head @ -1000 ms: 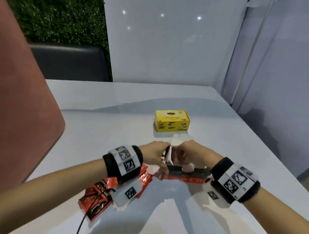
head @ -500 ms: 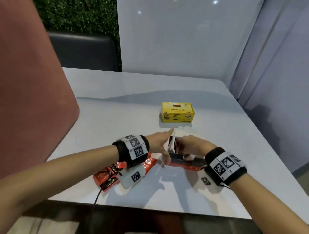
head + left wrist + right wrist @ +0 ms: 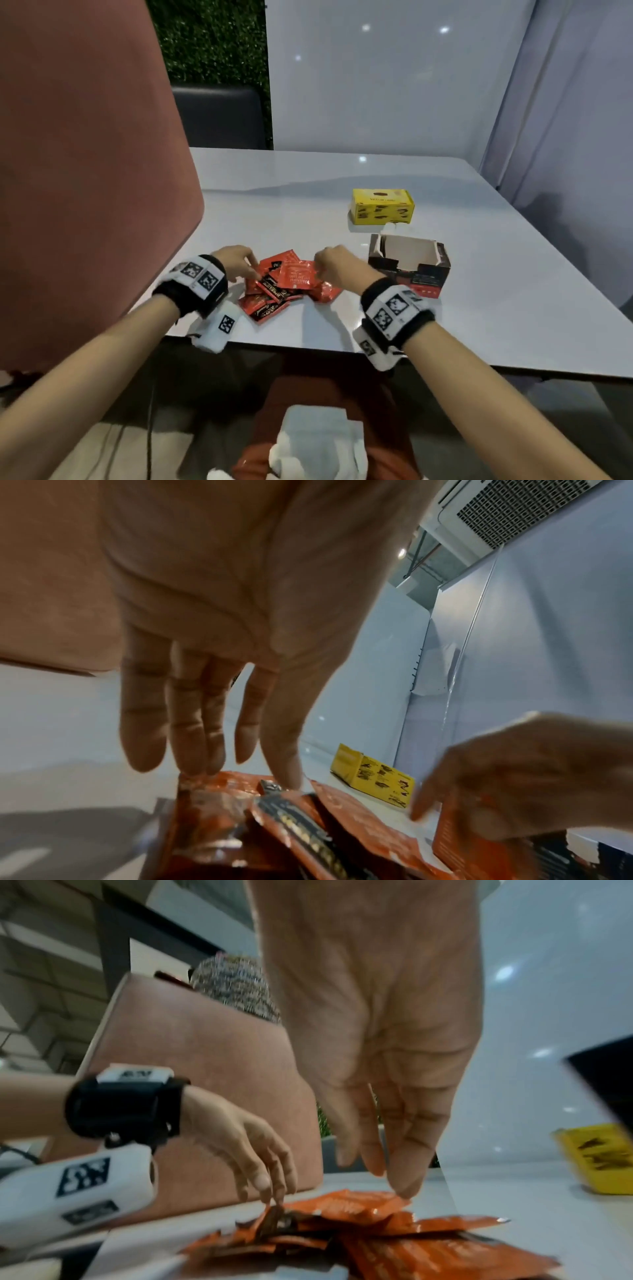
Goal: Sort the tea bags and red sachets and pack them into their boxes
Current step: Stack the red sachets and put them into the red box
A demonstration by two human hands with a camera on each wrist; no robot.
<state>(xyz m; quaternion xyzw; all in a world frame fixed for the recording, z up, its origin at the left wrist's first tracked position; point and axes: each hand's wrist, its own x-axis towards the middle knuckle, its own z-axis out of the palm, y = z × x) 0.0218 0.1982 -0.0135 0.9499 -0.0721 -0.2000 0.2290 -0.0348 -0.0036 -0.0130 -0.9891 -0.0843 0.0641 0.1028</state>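
Note:
A pile of several red sachets (image 3: 287, 286) lies on the white table (image 3: 308, 205) near its front edge. My left hand (image 3: 251, 270) comes down on the pile's left side with straight fingers (image 3: 143, 745), the thumb tip touching a sachet (image 3: 284, 818). At the pile's right side my right hand (image 3: 317, 270) rests its fingertips (image 3: 402, 1185) on the top sachet (image 3: 356, 1203); the thumb is clear of it. The black and red box (image 3: 409, 270) stands open and looks empty, to the right of the pile. Behind it sits the shut yellow box (image 3: 382, 207).
Something small and white (image 3: 394, 225) lies between the two boxes. A pink chair back (image 3: 85, 171) rises close on the left. A dark chair (image 3: 219, 116) stands beyond the far edge, with white panel walls behind and to the right. White cloth (image 3: 318, 442) sits in my lap.
Both hands have left the black and red box, which now stands open on the right. They have moved left onto the sachet pile. The head view has pulled back.

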